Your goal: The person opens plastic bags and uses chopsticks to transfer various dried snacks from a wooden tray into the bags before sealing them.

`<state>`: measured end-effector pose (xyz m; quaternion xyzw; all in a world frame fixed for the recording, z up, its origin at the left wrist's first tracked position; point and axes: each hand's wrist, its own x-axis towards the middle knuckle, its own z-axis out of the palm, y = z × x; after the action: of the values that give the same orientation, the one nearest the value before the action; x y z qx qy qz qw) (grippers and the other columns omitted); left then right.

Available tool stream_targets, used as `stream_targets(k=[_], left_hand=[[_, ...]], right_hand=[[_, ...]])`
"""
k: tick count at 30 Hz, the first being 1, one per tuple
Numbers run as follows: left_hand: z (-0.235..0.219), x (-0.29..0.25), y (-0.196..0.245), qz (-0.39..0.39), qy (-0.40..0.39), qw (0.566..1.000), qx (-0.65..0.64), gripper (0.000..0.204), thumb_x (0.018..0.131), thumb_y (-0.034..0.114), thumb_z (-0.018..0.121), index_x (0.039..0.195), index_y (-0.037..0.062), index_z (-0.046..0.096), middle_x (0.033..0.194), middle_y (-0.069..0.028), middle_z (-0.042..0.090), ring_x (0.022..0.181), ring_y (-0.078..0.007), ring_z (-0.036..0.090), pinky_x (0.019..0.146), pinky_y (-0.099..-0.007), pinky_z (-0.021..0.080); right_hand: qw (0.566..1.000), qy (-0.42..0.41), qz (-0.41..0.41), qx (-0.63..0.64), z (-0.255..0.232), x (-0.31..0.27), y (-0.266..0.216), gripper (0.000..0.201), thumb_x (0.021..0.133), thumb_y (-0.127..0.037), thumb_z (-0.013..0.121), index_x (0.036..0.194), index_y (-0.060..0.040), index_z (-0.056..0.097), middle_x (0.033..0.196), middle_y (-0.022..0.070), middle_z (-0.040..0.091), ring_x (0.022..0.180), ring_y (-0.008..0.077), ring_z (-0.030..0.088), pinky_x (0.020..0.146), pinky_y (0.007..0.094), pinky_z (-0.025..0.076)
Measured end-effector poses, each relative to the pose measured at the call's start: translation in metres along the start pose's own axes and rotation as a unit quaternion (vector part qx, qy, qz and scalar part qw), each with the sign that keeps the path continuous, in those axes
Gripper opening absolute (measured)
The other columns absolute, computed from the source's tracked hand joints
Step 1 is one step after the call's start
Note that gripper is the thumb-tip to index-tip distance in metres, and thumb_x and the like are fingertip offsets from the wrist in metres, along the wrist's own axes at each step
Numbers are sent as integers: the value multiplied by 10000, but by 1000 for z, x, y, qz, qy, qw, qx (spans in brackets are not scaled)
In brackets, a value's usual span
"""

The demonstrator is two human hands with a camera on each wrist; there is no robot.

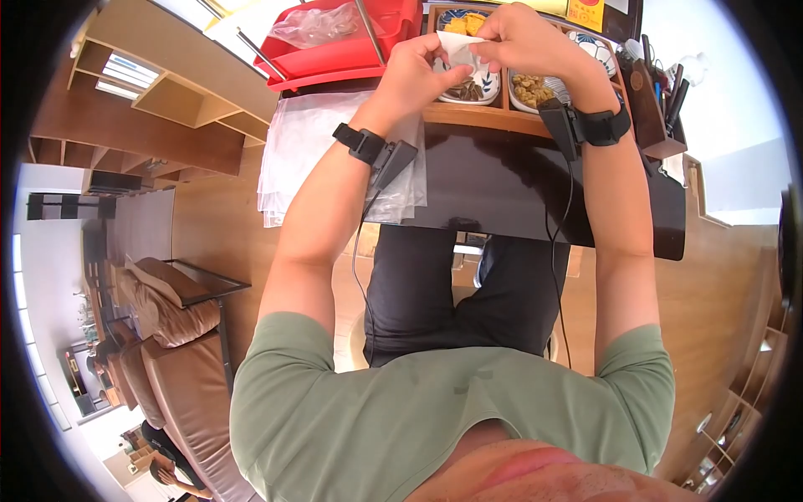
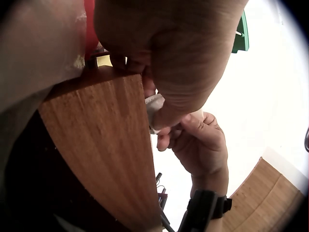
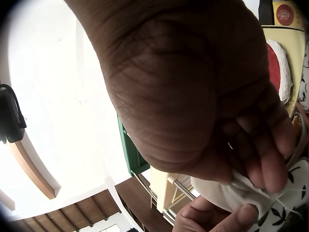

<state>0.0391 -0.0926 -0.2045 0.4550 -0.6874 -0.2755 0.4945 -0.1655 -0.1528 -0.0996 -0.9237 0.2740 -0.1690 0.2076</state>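
Observation:
A small white drawstring pouch [image 1: 457, 48] is stretched between both hands, over the wooden tray. My left hand [image 1: 416, 74] grips its left side, thumb along the front. At its right edge my right hand [image 1: 529, 43] pinches the fabric; in the right wrist view the pouch [image 3: 241, 195] shows a thin string [image 3: 285, 197] near the fingertips. Below the pouch is a patterned bowl [image 1: 468, 102] of dark dried pieces. Golden-brown dried pieces [image 1: 530, 90] fill a bowl to the right, and yellow pieces [image 1: 462, 25] lie in one behind. What is inside the pouch is hidden.
The divided wooden tray [image 1: 468, 115] borders the dark table [image 1: 485, 171]. Left of it stands a red basket [image 1: 293, 75] holding a clear bag, with flat plastic bags [image 1: 322, 151] in front. A wooden pen holder [image 1: 648, 105] stands on the right. Cables hang from both wrist cameras.

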Motion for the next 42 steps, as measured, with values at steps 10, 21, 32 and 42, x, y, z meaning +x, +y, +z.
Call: stream_targets(k=[10, 21, 32, 42], left_hand=[[-6, 1, 3, -59, -4, 995, 85, 267, 780, 140, 854, 951, 15, 691, 812, 36, 668, 684, -33, 533, 617, -224, 449], [0, 0, -2, 7, 34, 998, 53, 284, 763, 115, 863, 782, 23, 595, 711, 26, 569, 663, -55, 511, 587, -250, 437], [-1, -1, -8, 41, 22, 998, 44, 167, 867, 105, 800, 950, -17, 723, 843, 26, 669, 768, -53, 566, 708, -230, 475], [1, 4, -14, 58, 44, 996, -42, 92, 909, 46, 744, 940, -37, 720, 815, 3, 643, 733, -53, 555, 678, -214, 454]], right_hand=[[1000, 27, 10, 0, 0, -1, 0, 243, 804, -166, 662, 699, 51, 628, 582, 239, 543, 484, 311, 550, 520, 415, 435], [999, 27, -41, 3, 6, 1, 4, 221, 791, -163, 644, 731, 50, 648, 645, 270, 581, 573, 394, 614, 568, 442, 477], [998, 3, -68, 9, 6, -1, 1, 205, 780, -150, 731, 872, 25, 681, 775, 227, 678, 710, 380, 670, 644, 426, 508], [997, -6, -44, -60, 19, 3, 19, 339, 790, -279, 781, 890, 42, 739, 757, 207, 690, 716, 356, 677, 675, 400, 537]])
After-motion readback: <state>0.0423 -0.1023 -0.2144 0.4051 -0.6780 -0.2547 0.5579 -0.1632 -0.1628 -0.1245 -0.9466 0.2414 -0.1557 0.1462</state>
